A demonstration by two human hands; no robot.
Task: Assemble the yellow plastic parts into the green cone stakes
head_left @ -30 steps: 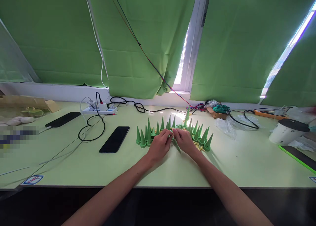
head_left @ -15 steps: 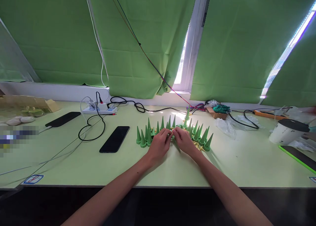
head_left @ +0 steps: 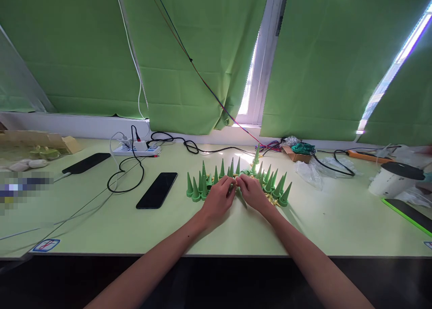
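My left hand (head_left: pixel 221 193) and my right hand (head_left: pixel 250 190) meet at the middle of the table, fingertips pinched together close to each other. Whatever lies between the fingers is too small and too covered to name. Around and behind them stand several green pointed cones (head_left: pixel 195 191) on round bases, some to the left and more to the right. Small pale yellow pieces (head_left: pixel 272 200) lie among the cones beside my right wrist. One taller cone (head_left: pixel 256 158) rises at the back. My hands hide the middle of the group.
A black phone (head_left: pixel 156 190) lies left of the cones, with a second dark phone (head_left: pixel 86 163) beyond it. Black cables run from a white power strip (head_left: pixel 137 150). To the right are clear plastic bags (head_left: pixel 310 174), a small cardboard box (head_left: pixel 296 154) and a white cup-like container (head_left: pixel 393 180).
The fingers of my left hand have shifted slightly at the pinch. Both arms and the cones stay where they were.
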